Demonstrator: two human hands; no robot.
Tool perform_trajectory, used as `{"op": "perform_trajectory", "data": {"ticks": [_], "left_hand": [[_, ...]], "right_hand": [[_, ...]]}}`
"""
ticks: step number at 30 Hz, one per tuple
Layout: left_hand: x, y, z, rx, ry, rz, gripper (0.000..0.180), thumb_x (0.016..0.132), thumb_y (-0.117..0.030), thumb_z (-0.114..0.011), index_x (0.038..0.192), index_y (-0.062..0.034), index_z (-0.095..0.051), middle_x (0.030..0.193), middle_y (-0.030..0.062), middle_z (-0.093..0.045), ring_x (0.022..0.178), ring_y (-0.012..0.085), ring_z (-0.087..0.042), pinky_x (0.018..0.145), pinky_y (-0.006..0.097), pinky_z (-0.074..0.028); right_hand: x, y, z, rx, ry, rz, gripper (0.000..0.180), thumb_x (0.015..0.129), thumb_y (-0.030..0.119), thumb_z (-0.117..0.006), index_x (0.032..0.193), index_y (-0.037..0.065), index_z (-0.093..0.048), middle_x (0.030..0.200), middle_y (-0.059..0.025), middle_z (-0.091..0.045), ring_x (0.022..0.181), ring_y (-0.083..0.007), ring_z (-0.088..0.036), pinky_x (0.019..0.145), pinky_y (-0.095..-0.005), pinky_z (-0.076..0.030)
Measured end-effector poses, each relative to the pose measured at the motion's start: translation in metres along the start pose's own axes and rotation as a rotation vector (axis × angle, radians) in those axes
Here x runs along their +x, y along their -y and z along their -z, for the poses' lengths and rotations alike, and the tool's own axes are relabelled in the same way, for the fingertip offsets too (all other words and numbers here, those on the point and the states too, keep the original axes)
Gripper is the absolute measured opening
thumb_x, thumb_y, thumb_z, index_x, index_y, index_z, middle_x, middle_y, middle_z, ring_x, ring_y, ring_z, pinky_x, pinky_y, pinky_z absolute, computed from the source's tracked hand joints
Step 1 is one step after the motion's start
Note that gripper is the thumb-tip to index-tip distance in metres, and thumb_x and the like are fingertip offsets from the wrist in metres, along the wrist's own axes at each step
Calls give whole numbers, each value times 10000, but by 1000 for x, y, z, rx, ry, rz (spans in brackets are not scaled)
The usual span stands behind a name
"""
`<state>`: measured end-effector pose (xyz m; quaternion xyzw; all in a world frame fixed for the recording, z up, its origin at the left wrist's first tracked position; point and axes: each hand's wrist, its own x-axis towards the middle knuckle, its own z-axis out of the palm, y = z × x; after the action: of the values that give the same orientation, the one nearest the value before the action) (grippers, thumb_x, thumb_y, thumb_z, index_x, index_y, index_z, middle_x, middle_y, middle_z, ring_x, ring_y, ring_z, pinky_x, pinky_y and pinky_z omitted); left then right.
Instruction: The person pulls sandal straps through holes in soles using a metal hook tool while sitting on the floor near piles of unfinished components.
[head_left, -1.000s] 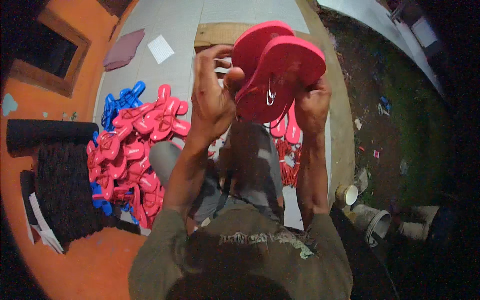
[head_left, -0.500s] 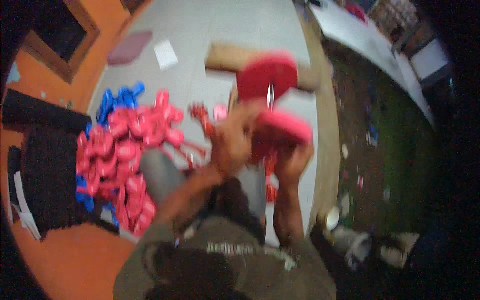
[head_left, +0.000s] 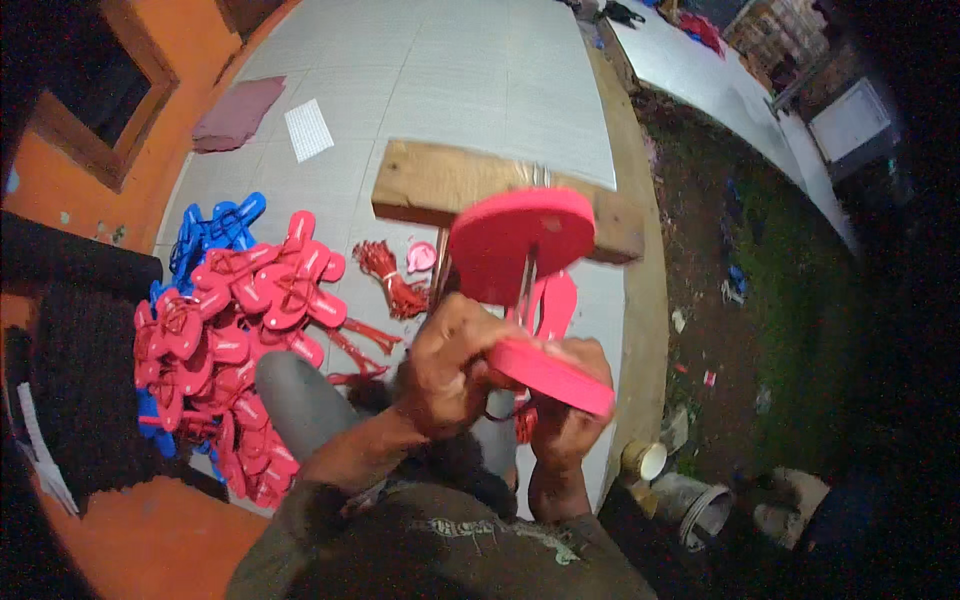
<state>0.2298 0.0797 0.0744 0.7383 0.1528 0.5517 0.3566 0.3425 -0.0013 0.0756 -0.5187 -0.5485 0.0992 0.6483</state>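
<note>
A pink flip-flop sole (head_left: 555, 378) is gripped low over my lap, its edge turned up. My left hand (head_left: 448, 352) is closed at its left end, fingers curled near a thin metal rod (head_left: 527, 290). From the right, my right hand (head_left: 568, 425) wraps round the same sole, partly hidden behind it. Just beyond, a rounded pink foam piece (head_left: 520, 240) stands against a wooden beam (head_left: 430, 178), with the rod running between it and my hands. I cannot tell whether it joins the sole. Another pink sole (head_left: 558, 305) shows behind the rod.
On my left lies a heap of pink flip-flops (head_left: 290, 290), with blue flip-flops (head_left: 225, 225) behind. Red straps (head_left: 385, 278) in a bundle and a small pink round item (head_left: 421, 257) lie ahead. Farther off are a paper sheet (head_left: 309, 130) and a folded cloth (head_left: 238, 113). Buckets (head_left: 692, 508) stand right.
Both hands have come down closer to my lap with the sole. The rounded pink piece and the beam also appear lower, as the whole view has shifted and sharpened.
</note>
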Motion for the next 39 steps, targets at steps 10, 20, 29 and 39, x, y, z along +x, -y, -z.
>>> {"op": "perform_trajectory", "data": {"ticks": [10, 20, 29, 39], "left_hand": [[32, 38, 3, -72, -116, 299, 240, 790, -208, -553, 919, -7, -540, 756, 125, -496, 679, 261, -503, 621, 306, -409], [80, 77, -3, -208, -44, 18, 305, 795, -282, -575, 893, 5, -542, 686, 108, -472, 602, 223, -461, 546, 309, -373], [85, 102, -8, -58, -86, 22, 204, 781, -189, -577, 844, -7, -511, 726, 66, -492, 656, 188, -500, 637, 291, -415], [38, 54, -4, 410, -105, -31, 367, 636, -233, -713, 844, -44, -476, 715, 90, -489, 635, 233, -480, 580, 324, -395]], "right_hand": [[28, -6, -26, 70, -87, -446, 327, 666, 0, -606, 983, -37, -533, 972, -127, -570, 938, -206, -532, 815, -315, -428], [98, -34, -29, 179, -75, -256, 314, 621, 53, -710, 896, 4, -568, 857, -109, -576, 769, -235, -557, 700, -337, -443], [114, -81, -22, -162, 146, -6, 323, 706, 115, -625, 1002, 19, -538, 984, -123, -562, 901, -243, -549, 803, -377, -424], [60, -42, -14, 304, -103, -371, 244, 735, 57, -625, 952, -9, -537, 867, -90, -585, 793, -182, -562, 695, -275, -438]]}}
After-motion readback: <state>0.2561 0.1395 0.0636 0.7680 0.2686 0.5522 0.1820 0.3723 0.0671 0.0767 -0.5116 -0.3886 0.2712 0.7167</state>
